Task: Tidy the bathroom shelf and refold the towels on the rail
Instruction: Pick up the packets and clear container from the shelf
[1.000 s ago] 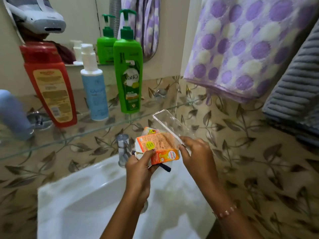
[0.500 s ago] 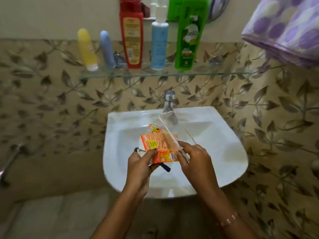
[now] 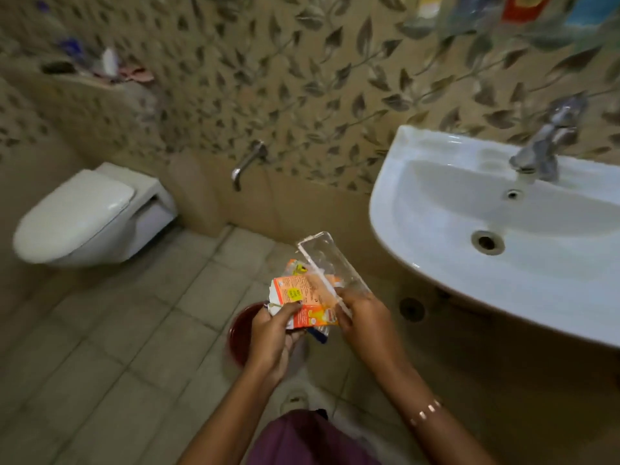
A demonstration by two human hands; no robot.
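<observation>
The left hand (image 3: 273,337) gripped an orange carton (image 3: 303,302) and the right hand (image 3: 364,322) pinched a clear plastic tray (image 3: 327,263) just beside it. Both were held above a dark red bin (image 3: 240,333) on the tiled floor, left of the sink (image 3: 436,250), with the toilet (image 3: 84,216) well apart.

Left hand (image 3: 273,337): I hold an orange packet (image 3: 303,302).
Right hand (image 3: 364,322): I hold a clear case (image 3: 330,266).
Under them: red bin (image 3: 240,333).

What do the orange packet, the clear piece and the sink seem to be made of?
The orange packet, in the left hand, looks like printed cardboard: matte, with torn, creased edges. The clear piece, pinched by the right hand, seems rigid transparent plastic: see-through, with glossy moulded rims. The sink appears glazed white ceramic, smooth with bright reflections.
</observation>
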